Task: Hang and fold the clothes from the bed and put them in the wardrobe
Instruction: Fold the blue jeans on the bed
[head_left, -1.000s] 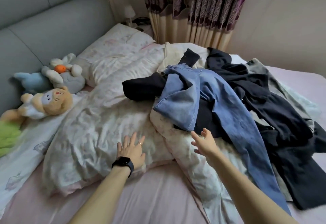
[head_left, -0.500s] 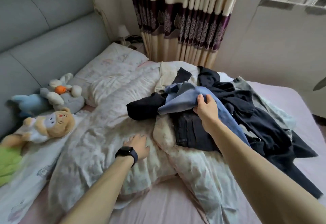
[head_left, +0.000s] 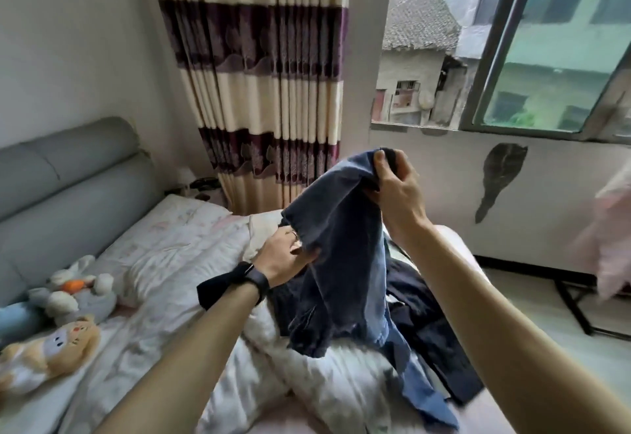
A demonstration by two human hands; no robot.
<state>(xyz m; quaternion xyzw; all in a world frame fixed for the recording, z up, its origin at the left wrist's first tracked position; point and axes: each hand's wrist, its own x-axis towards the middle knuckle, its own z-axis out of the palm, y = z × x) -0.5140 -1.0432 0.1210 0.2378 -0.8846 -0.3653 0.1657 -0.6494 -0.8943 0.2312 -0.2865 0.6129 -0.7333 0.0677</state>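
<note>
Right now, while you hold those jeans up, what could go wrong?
The jeans trail down onto the quilt beside the dark clothes; lifting higher might drag some off the edge. The right hand pinches only a small bunch at the top, so the heavy denim may slip. The left hand holds just an edge.

Daylight comes in through a sliding window (head_left: 563,68) on the right, its green-tinted pane standing partly aside. Outside are old houses (head_left: 420,20) with tiled roofs. A cream curtain (head_left: 266,92) with dark purple patterned bands hangs in the corner beside a plain white wall (head_left: 85,57). A grey padded headboard (head_left: 68,187) stands at the head of the bed (head_left: 450,239). Under the window is a dark mark (head_left: 498,177). Black metal legs (head_left: 577,310) stand on the pale floor (head_left: 532,314).
</note>
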